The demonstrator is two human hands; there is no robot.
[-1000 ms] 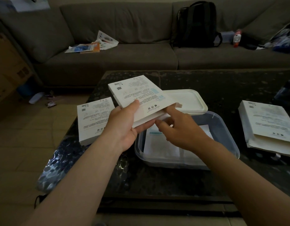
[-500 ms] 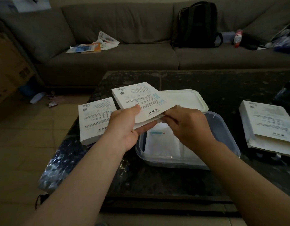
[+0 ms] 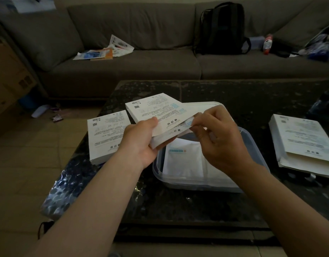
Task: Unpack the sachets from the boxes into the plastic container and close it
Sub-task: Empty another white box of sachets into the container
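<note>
My left hand [image 3: 139, 143] grips a flat white box [image 3: 156, 112] with printed text, held tilted over the left end of the clear plastic container [image 3: 256, 143]. My right hand [image 3: 219, 138] pinches the box's open right end, where the edge of a sachet [image 3: 187, 124] shows between the fingertips. White sachets [image 3: 184, 160] lie inside the container. The container's white lid [image 3: 202, 106] lies flat just behind it, partly hidden by the box and my right hand. A second white box [image 3: 106, 134] lies on the table to the left.
A stack of flattened white boxes [image 3: 304, 143] lies at the right of the dark table [image 3: 243, 93]. Bubble wrap [image 3: 67, 184] hangs over the table's near left corner. Behind stands a grey sofa [image 3: 141, 62] with papers, a black backpack [image 3: 223, 28] and a bottle.
My right hand has moved from under the box's end to pinching at its opening, and a sachet edge now shows. The box has dropped slightly lower and tilted.
</note>
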